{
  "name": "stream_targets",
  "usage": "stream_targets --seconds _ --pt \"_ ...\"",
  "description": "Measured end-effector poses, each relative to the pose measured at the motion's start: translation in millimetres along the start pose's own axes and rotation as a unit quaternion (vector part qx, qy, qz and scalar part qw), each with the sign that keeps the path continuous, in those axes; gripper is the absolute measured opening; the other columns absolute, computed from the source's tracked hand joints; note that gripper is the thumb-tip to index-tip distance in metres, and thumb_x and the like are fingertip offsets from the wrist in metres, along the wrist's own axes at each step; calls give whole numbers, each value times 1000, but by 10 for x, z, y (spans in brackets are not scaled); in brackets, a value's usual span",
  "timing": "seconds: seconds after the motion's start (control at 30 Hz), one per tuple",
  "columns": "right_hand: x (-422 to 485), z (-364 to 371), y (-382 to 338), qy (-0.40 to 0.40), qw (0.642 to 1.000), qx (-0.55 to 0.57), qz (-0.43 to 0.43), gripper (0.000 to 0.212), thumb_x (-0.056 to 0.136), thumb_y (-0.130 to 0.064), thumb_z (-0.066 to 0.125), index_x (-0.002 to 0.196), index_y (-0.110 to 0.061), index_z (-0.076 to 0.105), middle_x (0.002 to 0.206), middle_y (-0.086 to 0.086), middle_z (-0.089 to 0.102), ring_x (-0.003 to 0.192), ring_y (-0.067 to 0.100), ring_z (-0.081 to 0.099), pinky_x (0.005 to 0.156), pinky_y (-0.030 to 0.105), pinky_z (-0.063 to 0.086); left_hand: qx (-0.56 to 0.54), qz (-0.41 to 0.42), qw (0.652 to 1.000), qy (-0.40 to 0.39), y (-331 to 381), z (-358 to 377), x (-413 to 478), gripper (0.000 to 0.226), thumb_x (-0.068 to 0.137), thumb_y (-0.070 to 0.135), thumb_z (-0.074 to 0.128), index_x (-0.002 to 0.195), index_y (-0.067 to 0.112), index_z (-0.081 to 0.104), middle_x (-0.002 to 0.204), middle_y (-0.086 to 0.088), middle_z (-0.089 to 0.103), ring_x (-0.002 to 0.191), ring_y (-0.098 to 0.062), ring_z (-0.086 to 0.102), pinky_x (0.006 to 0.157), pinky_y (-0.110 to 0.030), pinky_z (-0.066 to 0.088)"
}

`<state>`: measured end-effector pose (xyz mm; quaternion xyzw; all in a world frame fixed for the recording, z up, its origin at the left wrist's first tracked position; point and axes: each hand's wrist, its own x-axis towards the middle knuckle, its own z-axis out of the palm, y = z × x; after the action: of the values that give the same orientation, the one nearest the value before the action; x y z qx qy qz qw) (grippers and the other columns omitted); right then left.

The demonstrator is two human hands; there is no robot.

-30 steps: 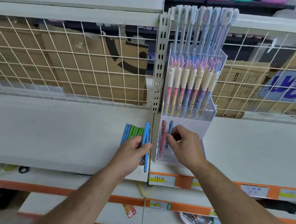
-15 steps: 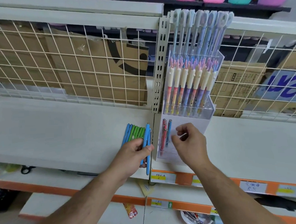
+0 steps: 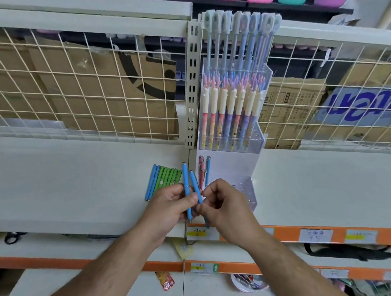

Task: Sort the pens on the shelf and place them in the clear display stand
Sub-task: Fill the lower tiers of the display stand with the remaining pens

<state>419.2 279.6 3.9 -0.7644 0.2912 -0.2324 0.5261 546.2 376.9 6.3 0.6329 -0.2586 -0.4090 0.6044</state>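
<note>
Shop shelving fills the head view: a white shelf [image 3: 78, 176] backed by a wire grid [image 3: 74, 97] with cardboard behind it, and an orange price strip [image 3: 289, 232] along the front edge. On the shelf, just right of the slotted upright, stands the clear display stand [image 3: 249, 190]. Its rear tiers are packed with tall pastel pens [image 3: 230, 105], while the low front tier holds only a few short pens [image 3: 202, 170], pink and blue, at its left end. Loose pens [image 3: 166, 178], blue then green, lie side by side on the shelf just left of the stand. The left hand [image 3: 168, 208] is curled around one blue pen [image 3: 186, 182], gripping it at the lower half so it stands nearly upright. The right hand [image 3: 227, 205] pinches a second blue pen [image 3: 194, 184] at mid-barrel between thumb and fingertips, tilted, its top leaning toward the first; whether the left thumb also touches it I cannot tell. These pens look light, stiff and smooth-bodied, so a firm pinch is probably plenty, though a glossy barrel may slide if held near the end. Mid-barrel seems the best hold, leaving the tip free to drop into the front tier. The stand's thin clear walls look brittle and likely easy to nudge.
</note>
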Motion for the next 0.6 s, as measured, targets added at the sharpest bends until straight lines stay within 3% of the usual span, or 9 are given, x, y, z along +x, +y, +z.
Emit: stream_targets --seconds 0.1,0.2,0.33,0.47,0.6 --pt "18 -62 13 39 999 -15 -10 24 88 -6 72 95 -23 57 72 2 64 57 12 59 58 32 54 40 9 999 18 -9 -22 34 17 97 11 59 95 15 75 77 4 72 78 -18 69 73 -29 56" --pt "115 -137 3 104 994 -13 -12 16 90 -7 67 94 -22 63 72 2 66 63 18 64 60 37 58 88 18 995 31 -14 -61 62 27 98 21 59 81 32 77 89 13 74 87 -10 67 73 -26 50" --pt "249 -217 -47 169 985 21 18 9 95 -9 63 91 -17 67 72 3 71 65 13 71 55 27 58 108 15 993 41 -7 -108 65 20 98 27 58 96 33 77 77 25 68 74 1 57 69 -25 45" --pt "339 -210 -46 167 986 5 19 9 97 -11 60 92 -14 68 74 1 73 68 12 72 57 27 60 119 22 992 39 -12 -130 54 19 98 22 58 101 30 75 66 29 63 63 8 55 67 -23 45" --pt "410 -164 23 137 989 -47 15 12 97 -16 62 87 -17 67 70 -1 72 65 14 71 63 39 62 146 44 987 42 -25 -157 47 16 97 20 59 102 26 74 66 27 64 60 15 55 61 -6 43"
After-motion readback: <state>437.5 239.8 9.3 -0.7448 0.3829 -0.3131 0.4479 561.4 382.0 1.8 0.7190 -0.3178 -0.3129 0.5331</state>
